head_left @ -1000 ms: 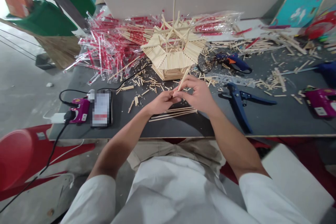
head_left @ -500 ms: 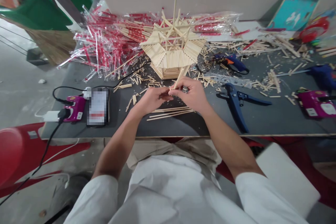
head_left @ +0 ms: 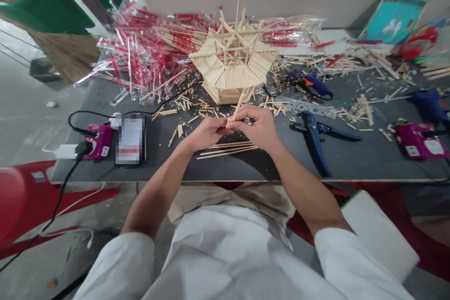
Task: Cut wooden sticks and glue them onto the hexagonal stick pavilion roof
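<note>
Pale wooden sticks (head_left: 238,107) stand up between my fingertips, just in front of the stick model. My right hand (head_left: 256,124) is closed in a pinch round them. My left hand (head_left: 211,132) meets it from the side, its fingers pressed together at the sticks' lower ends; the exact grip is partly hidden. Under my hands, several long loose sticks (head_left: 228,151) lie on the dark table. Behind them stands a pavilion-like model (head_left: 237,77) built of wooden sticks, with a sloping many-sided roof and one tall upright stick.
Blue cutters (head_left: 316,143) lie right of my hands, with a blue glue gun (head_left: 312,83) farther back. Left are a phone (head_left: 131,140) and a purple power block (head_left: 99,142) with cables. Red-and-clear wrappers (head_left: 140,51) heap behind; stick offcuts (head_left: 191,103) litter the table (head_left: 168,164).
The sticks between my hands have tilted a little and show less of their length. My hands stay nearly in place; the whole view has shifted slightly.
</note>
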Action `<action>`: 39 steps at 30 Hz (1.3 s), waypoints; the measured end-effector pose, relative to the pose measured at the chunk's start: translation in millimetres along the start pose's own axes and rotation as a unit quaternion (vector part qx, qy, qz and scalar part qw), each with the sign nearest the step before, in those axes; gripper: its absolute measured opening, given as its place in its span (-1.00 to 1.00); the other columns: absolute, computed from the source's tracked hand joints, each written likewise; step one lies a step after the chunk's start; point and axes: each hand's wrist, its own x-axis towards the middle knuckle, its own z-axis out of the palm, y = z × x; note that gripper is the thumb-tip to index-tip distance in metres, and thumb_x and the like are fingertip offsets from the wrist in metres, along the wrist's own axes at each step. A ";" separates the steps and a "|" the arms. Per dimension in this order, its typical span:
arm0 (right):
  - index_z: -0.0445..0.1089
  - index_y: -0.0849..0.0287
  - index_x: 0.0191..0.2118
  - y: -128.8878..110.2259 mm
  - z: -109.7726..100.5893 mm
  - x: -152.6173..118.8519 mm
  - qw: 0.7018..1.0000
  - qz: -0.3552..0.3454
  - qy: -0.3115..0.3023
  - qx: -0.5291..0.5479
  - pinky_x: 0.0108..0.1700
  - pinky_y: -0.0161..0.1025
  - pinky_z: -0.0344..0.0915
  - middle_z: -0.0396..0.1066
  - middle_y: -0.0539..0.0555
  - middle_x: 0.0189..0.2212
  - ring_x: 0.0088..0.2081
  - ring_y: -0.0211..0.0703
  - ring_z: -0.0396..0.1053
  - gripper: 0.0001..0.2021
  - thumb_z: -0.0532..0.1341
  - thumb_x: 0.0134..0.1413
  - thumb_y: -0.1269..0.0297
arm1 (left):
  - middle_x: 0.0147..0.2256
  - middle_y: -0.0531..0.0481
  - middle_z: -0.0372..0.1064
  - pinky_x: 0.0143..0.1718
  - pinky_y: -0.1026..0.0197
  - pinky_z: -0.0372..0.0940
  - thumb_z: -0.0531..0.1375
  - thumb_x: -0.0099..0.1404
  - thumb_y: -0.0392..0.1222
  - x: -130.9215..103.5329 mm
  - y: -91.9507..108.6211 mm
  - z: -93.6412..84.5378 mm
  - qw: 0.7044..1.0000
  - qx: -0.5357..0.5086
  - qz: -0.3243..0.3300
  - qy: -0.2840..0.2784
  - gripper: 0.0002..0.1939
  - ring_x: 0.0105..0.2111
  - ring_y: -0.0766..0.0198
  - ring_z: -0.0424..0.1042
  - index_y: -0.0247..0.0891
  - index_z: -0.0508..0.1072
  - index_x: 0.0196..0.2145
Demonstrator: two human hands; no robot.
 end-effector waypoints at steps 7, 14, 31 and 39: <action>0.54 0.11 -0.41 -5.9 -4.8 1.6 0.998 -0.006 -0.045 -0.041 -0.32 -0.21 0.29 0.52 0.01 -0.41 -0.39 -0.22 0.40 -0.80 0.42 0.12 0.13 | -0.53 0.16 0.16 -0.44 0.36 0.07 0.17 0.39 -0.18 -0.6 -2.4 -1.3 0.999 0.032 0.015 -0.012 -0.77 -0.51 0.43 0.12 -0.31 0.38 -0.43; 0.50 0.12 -0.38 -3.3 -1.9 1.6 0.996 -0.018 -0.043 -0.081 -0.30 -0.21 0.23 0.46 0.00 -0.41 -0.39 -0.23 0.32 -0.79 0.38 0.19 0.13 | -0.50 0.14 0.25 -0.41 0.37 0.13 0.19 0.36 -0.25 -1.3 -2.7 1.5 0.999 0.042 0.010 0.008 -0.87 -0.51 0.43 0.20 -0.31 0.43 -0.37; 0.44 0.12 -0.40 -0.9 1.0 0.0 0.994 -0.041 -0.037 -0.092 -0.32 -0.20 0.23 0.43 0.01 -0.41 -0.39 -0.21 0.31 -0.75 0.35 0.21 0.09 | -0.49 0.04 0.40 -0.41 0.32 0.16 0.15 0.46 -0.11 -2.3 -5.1 6.3 0.991 0.113 0.064 0.014 -0.69 -0.53 0.39 0.32 -0.31 0.53 -0.38; 0.48 0.11 -0.38 -2.9 -3.5 -0.6 0.995 -0.033 -0.062 -0.071 -0.29 -0.19 0.26 0.45 0.00 -0.41 -0.37 -0.20 0.36 -0.79 0.37 0.19 0.13 | -0.64 0.16 0.10 -0.50 0.34 0.01 0.18 0.41 -0.14 -2.4 -3.2 3.3 0.995 0.087 0.047 0.003 -0.65 -0.61 0.46 0.03 -0.33 0.42 -0.52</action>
